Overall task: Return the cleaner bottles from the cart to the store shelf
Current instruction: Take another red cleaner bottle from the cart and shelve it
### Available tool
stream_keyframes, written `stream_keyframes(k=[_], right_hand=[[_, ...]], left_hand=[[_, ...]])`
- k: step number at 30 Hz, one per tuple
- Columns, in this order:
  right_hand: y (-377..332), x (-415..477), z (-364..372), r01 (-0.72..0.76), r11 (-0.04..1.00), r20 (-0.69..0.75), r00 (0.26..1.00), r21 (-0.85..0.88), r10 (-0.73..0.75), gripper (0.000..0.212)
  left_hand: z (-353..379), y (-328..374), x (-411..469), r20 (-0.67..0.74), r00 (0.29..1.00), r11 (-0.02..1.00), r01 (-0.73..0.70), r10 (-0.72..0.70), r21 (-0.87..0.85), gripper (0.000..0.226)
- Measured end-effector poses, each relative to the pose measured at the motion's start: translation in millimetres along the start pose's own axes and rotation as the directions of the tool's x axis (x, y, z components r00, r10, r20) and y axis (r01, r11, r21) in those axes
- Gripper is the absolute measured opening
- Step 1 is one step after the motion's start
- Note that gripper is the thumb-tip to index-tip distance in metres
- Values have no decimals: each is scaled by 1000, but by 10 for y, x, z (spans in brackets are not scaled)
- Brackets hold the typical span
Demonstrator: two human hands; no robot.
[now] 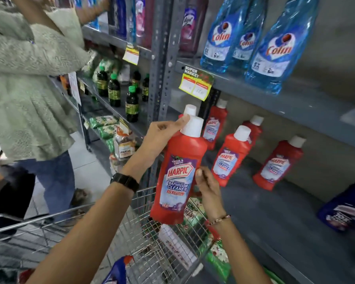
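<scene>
A red Harpic bathroom cleaner bottle (178, 177) with a white cap is held upright between the cart and the shelf. My left hand (162, 136) grips it at the shoulder, thumb near the cap. My right hand (207, 187) holds its lower right side. Behind it shows a second white-capped red bottle (190, 110); I cannot tell whether it is held or standing. Several matching red bottles (232, 158) stand on the grey shelf (275, 226). The wire cart (152, 232) is below my arms, with a blue bottle (117, 271) in it.
Another person in a pale green sweater (29, 78) stands left, reaching into the neighbouring shelves. Blue Colin bottles (219, 37) fill the shelf above. Dark green-capped bottles (113, 93) stand further left. A blue cleaner bottle (344, 210) sits at the right of the red bottles' shelf.
</scene>
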State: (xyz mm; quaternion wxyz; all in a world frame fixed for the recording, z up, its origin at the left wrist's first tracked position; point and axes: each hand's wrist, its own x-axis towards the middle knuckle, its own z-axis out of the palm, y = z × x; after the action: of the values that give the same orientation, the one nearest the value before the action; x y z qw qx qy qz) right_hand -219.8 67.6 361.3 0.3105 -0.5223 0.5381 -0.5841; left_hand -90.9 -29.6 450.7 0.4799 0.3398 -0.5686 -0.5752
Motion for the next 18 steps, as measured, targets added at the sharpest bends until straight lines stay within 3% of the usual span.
stream_keyframes(k=[3, 8, 11, 15, 18], right_hand=[[47, -105, -167, -52, 999, -27, 998, 15, 52, 22], [144, -226, -525, -60, 995, -113, 992, -85, 50, 16], [228, -262, -817, -79, 985, -224, 974, -152, 43, 16], [365, -220, -1319, -122, 948, -328, 944, -292, 21, 28], [500, -138, -1698, -184, 926, -376, 925, -331, 50, 13]], left_hand=[[171, -108, -1, 61, 997, 999, 38, -38, 0, 32], [604, -321, 53, 143, 988, 997, 64, -58, -37, 31], [953, -470, 121, 263, 961, 995, 94, -86, -16, 27], [1546, -669, 215, 379, 921, 996, 84, -86, 20, 23], [1966, -827, 285, 448, 890, 996, 86, -86, 21, 21]])
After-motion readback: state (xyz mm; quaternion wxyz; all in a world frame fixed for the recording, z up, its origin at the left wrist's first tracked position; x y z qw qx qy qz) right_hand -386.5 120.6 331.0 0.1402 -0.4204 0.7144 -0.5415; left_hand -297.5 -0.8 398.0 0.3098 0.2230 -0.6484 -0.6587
